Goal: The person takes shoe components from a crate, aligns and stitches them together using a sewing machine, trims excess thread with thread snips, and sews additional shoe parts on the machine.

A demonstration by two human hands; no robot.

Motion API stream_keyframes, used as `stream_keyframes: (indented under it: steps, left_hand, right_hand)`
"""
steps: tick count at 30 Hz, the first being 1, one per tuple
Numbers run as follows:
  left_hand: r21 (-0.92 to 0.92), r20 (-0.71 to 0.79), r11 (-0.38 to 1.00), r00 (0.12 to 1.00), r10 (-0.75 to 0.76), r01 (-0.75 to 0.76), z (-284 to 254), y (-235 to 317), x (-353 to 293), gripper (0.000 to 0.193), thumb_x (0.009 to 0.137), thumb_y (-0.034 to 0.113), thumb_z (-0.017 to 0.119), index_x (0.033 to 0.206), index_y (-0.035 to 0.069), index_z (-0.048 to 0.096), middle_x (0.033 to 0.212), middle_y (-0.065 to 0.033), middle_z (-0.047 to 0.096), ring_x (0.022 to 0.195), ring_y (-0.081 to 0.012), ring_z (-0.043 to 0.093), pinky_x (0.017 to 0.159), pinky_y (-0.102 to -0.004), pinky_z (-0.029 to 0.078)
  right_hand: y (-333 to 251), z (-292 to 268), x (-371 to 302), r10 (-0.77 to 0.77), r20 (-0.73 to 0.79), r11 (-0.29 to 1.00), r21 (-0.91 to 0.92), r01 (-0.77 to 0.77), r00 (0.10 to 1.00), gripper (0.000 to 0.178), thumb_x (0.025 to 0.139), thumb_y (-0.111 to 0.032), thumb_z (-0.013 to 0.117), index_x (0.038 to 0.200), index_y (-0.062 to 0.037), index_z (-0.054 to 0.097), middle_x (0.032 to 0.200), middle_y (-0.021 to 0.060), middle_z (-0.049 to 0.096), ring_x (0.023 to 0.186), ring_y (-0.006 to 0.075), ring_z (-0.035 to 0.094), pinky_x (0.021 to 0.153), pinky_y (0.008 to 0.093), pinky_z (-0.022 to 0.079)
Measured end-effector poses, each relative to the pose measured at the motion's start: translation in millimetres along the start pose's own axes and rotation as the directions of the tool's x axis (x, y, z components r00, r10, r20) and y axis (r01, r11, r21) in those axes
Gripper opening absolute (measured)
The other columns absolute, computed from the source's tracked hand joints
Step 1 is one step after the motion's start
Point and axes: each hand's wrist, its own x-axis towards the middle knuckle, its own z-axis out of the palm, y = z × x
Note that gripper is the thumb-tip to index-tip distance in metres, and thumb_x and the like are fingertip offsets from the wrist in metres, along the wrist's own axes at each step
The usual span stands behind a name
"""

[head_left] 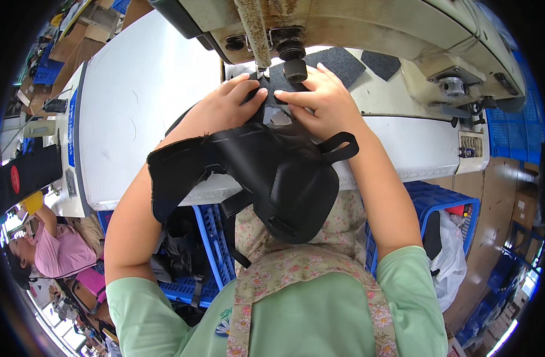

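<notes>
A black leather-like sewn piece (302, 184), with a moulded panel, a strap loop and a dangling strap, hangs from the sewing machine's bed over the front edge toward my lap. Its far end lies beneath the sewing machine (356, 30), close to the needle area. With curled fingers my left hand (222, 107) grips this end on the left, thumb beside the forefinger. Across from it, my right hand (329, 104) rests on the material with fingers spread. A small shiny patch (278, 116) shows between the hands. The needle tip and stitch line are hard to make out.
Dark grey felt-like pieces (338, 64) lie on the bed behind my right hand. The white table (147, 77) extends left. Blue crates stand below on both sides, one (210, 238) with black pieces, another (445, 202) with a plastic bag. Another person (61, 247) sits at far left.
</notes>
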Motion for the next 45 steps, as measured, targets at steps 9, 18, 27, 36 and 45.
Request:
stream_keyframes:
  steps: [9, 18, 27, 36, 45]
  left_hand:
    - [0.015, 0.014, 1.0, 1.0, 0.011, -0.011, -3.1, -1.4, -1.4, 0.051, 0.083, 0.017, 0.058, 0.131, 0.0, 0.053, 0.127, -0.0158, 0.049, 0.129, -0.0318, 0.044, 0.098, -0.0359, 0.05]
    - [-0.019, 0.078, 0.997, 0.995, -0.069, 0.071, -4.6, 8.4, -3.3, 0.051, 0.08, 0.014, 0.06, 0.129, 0.002, 0.055, 0.116, -0.0117, 0.052, 0.118, -0.0286, 0.05, 0.091, -0.0342, 0.052]
    - [0.029, 0.028, 0.994, 0.994, -0.11, 0.109, -9.7, 20.4, -1.8, 0.058, 0.076, 0.014, 0.062, 0.132, 0.003, 0.053, 0.117, -0.012, 0.051, 0.12, -0.0307, 0.05, 0.095, -0.0375, 0.049]
    - [-0.043, 0.002, 0.976, 0.977, -0.213, 0.213, 3.3, 9.8, -3.9, 0.04, 0.081, 0.014, 0.06, 0.119, 0.003, 0.06, 0.123, -0.0117, 0.057, 0.113, -0.0282, 0.059, 0.088, -0.0371, 0.053]
    - [-0.001, -0.101, 0.963, 0.958, -0.267, 0.268, 6.8, 4.2, 8.7, 0.022, 0.092, 0.015, 0.053, 0.108, 0.006, 0.065, 0.118, -0.0069, 0.062, 0.108, -0.0239, 0.062, 0.085, -0.0366, 0.054]
  right_hand:
    - [0.7, 2.4, 1.1, -0.006, -0.015, 1.0, 0.001, 0.006, 1.0, 0.026, 0.074, -0.016, 0.069, 0.096, -0.0242, 0.077, 0.124, 0.0119, 0.063, 0.121, 0.031, 0.056, 0.108, 0.0535, 0.036]
    - [-36.9, -29.3, 32.5, 0.066, 0.285, 0.93, 0.329, -0.162, 0.956, 0.034, 0.092, -0.039, 0.061, 0.091, -0.0075, 0.073, 0.082, 0.0102, 0.065, 0.076, 0.0295, 0.065, 0.069, 0.0379, 0.048]
    - [-30.8, -15.3, 5.4, 0.11, 0.174, 0.972, 0.188, -0.143, 0.979, 0.045, 0.094, -0.051, 0.051, 0.094, -0.0143, 0.076, 0.117, 0.0116, 0.066, 0.12, 0.0286, 0.053, 0.102, 0.046, 0.035]
    - [-21.2, -18.7, 17.1, 0.08, 0.125, 0.944, 0.308, -0.116, 0.989, 0.033, 0.091, -0.039, 0.058, 0.085, -0.0106, 0.075, 0.1, 0.0128, 0.068, 0.095, 0.0336, 0.062, 0.081, 0.0402, 0.049]
    - [-10.2, -16.6, 22.0, 0.1, 0.101, 0.923, 0.362, -0.13, 0.99, 0.033, 0.091, -0.035, 0.054, 0.084, -0.0068, 0.071, 0.092, 0.0092, 0.066, 0.088, 0.031, 0.059, 0.078, 0.0394, 0.048]
